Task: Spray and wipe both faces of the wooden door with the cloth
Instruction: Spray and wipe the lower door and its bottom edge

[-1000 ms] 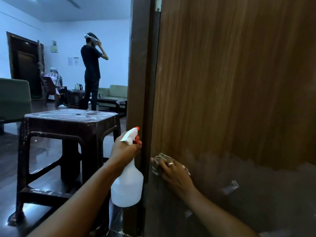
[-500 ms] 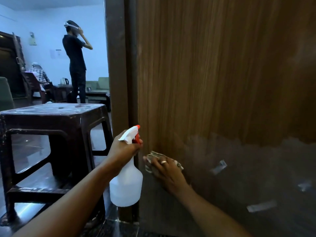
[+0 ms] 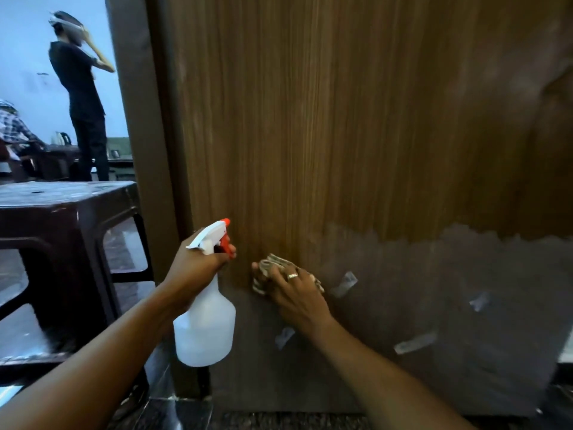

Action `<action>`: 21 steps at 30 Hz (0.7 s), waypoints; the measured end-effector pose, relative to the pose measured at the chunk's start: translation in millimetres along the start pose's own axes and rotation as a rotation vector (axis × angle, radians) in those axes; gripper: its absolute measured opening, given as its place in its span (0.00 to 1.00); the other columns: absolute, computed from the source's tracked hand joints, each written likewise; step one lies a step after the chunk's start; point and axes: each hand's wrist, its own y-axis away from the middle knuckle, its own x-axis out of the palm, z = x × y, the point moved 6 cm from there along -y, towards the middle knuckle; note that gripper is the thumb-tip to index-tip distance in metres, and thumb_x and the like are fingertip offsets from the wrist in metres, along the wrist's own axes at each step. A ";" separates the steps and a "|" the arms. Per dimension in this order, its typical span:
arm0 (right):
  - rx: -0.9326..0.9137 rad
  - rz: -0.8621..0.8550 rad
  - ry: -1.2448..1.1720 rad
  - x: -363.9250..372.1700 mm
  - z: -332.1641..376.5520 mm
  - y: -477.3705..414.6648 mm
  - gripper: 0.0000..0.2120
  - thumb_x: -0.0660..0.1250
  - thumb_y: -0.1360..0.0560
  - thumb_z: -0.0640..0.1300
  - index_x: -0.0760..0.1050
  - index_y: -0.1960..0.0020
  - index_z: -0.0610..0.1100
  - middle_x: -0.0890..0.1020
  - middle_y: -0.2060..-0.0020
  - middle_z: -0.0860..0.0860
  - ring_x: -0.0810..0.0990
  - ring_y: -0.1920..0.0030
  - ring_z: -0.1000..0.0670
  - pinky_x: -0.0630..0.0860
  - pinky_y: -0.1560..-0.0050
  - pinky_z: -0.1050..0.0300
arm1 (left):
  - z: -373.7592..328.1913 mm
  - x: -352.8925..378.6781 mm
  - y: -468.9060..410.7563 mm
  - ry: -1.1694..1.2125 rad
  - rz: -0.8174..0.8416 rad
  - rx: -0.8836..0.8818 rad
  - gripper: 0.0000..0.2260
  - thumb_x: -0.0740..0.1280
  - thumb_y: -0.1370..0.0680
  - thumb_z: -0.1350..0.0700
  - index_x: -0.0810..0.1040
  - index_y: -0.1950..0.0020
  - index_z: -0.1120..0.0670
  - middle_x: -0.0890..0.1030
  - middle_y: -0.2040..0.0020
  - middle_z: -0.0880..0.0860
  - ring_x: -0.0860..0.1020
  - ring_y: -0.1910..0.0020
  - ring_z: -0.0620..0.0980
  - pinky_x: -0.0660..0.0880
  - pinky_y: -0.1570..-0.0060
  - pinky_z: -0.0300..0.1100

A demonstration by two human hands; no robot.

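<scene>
Running off the top and right edges of the head view, the brown wood-grain door [image 3: 310,135] shows one face only. Its lower band looks dull grey, with blurred pale scraps [image 3: 344,283] stuck on it. Most of the crumpled beige cloth [image 3: 273,266] is hidden under the right hand [image 3: 297,293], whose fingers curl over it and press it to the door near its left edge. The left hand [image 3: 198,268] grips the neck of the white plastic spray bottle with an orange nozzle [image 3: 204,324], just beside the door's edge. Left of the brown door frame [image 3: 136,119] stands a dark brown plastic stool [image 3: 62,212]. Beyond it is a standing person in dark clothes [image 3: 80,97].
</scene>
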 end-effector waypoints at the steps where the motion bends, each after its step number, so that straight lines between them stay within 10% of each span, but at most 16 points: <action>1: 0.028 0.044 -0.037 3.0 -11.4 17.6 0.31 0.66 0.26 0.44 0.63 0.24 0.47 0.71 0.33 0.47 0.79 0.42 0.43 0.80 0.47 0.49 | -2.3 4.9 0.2 0.002 0.015 0.003 0.23 0.65 0.26 0.69 0.71 0.33 0.53 0.81 0.51 0.56 0.80 0.48 0.51 0.76 0.48 0.41; 6: 0.657 -0.057 -0.098 -42.9 -105.8 29.6 0.28 0.60 0.21 0.44 0.62 0.22 0.47 0.71 0.33 0.40 0.76 0.44 0.37 0.79 0.49 0.43 | -10.9 31.6 4.0 0.016 0.062 0.002 0.22 0.66 0.26 0.68 0.71 0.33 0.53 0.81 0.49 0.56 0.79 0.48 0.52 0.78 0.48 0.46; 15: 0.129 -0.036 -0.008 -22.6 -54.2 38.5 0.19 0.63 0.22 0.43 0.75 0.31 0.47 0.76 0.36 0.47 0.80 0.43 0.45 0.80 0.47 0.50 | -6.4 86.8 18.0 -0.016 0.121 -0.025 0.23 0.66 0.27 0.69 0.73 0.36 0.51 0.81 0.51 0.54 0.80 0.48 0.53 0.77 0.46 0.48; 21: 0.560 -0.090 0.006 -54.3 -141.3 87.1 0.35 0.70 0.26 0.39 0.62 0.23 0.45 0.70 0.35 0.42 0.76 0.46 0.39 0.80 0.52 0.45 | -19.9 118.7 20.7 0.013 0.156 0.026 0.20 0.65 0.27 0.69 0.74 0.37 0.56 0.82 0.53 0.56 0.81 0.51 0.52 0.77 0.55 0.36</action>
